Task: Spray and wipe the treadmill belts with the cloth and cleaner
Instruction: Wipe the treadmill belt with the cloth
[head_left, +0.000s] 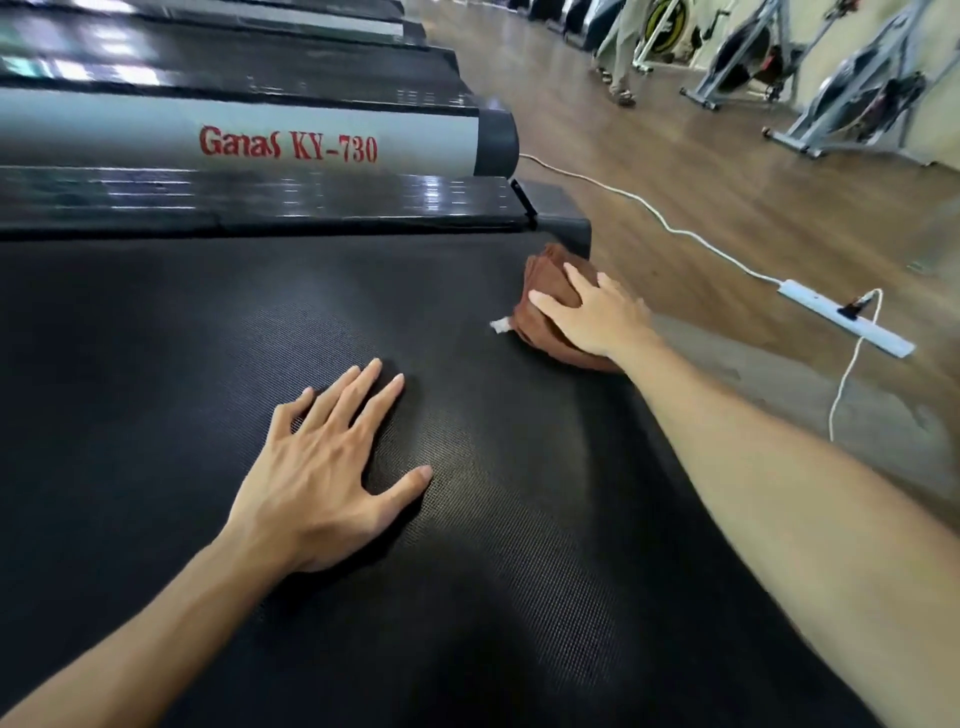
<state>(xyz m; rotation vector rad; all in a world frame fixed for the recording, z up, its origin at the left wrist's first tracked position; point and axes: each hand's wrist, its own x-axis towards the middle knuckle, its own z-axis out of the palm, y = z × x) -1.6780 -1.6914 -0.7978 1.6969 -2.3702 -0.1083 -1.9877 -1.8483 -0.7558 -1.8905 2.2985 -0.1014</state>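
A black textured treadmill belt (260, 322) fills most of the view. My left hand (327, 467) lies flat on the belt, fingers spread and straight. My right hand (592, 312) presses a folded brown cloth (545, 270) onto the belt near its far right end, fingers laid over the cloth. A small white tag sticks out from the cloth's left side. No spray bottle is in view.
A grey side rail marked "Ganas KY-730" (288, 145) runs behind the belt, with more treadmills beyond. A white power strip (847, 325) and its cables lie on the wooden floor at right. Exercise bikes (852, 98) and a person's legs (618, 47) are at the back.
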